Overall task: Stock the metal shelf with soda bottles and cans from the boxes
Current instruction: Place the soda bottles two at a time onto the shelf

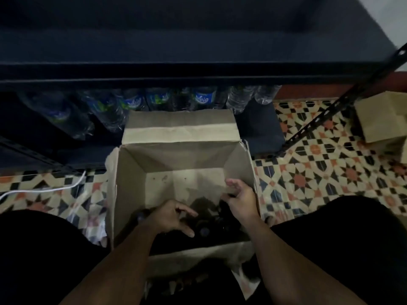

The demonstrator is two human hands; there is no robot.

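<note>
An open cardboard box (pixel 132 172) stands on the floor between my knees, in front of the dark metal shelf (pixel 198 72). Several dark soda bottles (pixel 203 230) lie in the box's near end, hard to make out in the shadow. My left hand (pixel 170 217) reaches into the box just above them, with fingers loosely spread and nothing held. My right hand (pixel 241 200) is at the box's right wall, and its thumb and fingers grip the top of a dark bottle (pixel 224 209).
Clear bottles with blue labels (pixel 203 97) lie on the lower shelf behind the box. A slanted shelf upright (pixel 330 106) crosses the patterned tile floor at right, near a second cardboard box (pixel 383 115). A white cable (pixel 44 190) runs along the floor at left.
</note>
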